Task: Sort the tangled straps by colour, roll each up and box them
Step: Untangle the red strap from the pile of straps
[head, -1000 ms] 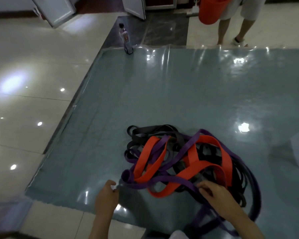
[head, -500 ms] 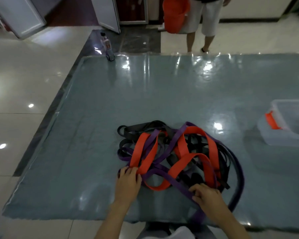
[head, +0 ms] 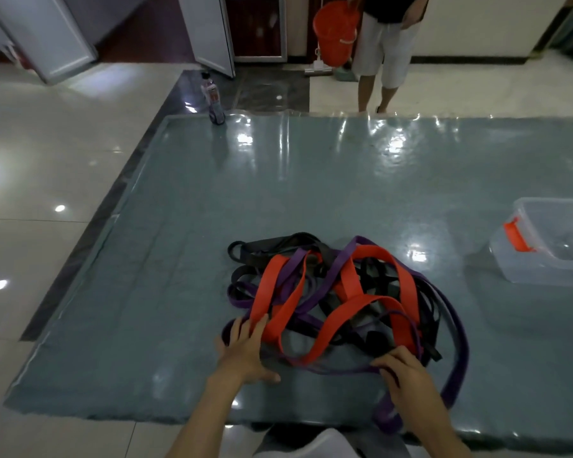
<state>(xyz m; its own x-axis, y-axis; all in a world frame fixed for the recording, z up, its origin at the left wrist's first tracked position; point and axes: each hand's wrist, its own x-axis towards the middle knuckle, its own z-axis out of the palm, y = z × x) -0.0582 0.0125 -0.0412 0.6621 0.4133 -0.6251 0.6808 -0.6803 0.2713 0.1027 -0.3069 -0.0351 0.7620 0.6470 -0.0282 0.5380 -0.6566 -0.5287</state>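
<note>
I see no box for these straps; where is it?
The clear plastic box sits at the right edge of the head view on the grey mat, right of the strap tangle.

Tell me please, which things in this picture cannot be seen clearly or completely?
Head view only:
- Clear box: its right part is cut off by the frame edge; glare blurs what lies inside.
- Strap pile: the straps overlap, so their number cannot be counted.
- Right hand: its fingertips are hidden under the hand, where it grips a purple strap.
- Bottle: label too small to read.
</note>
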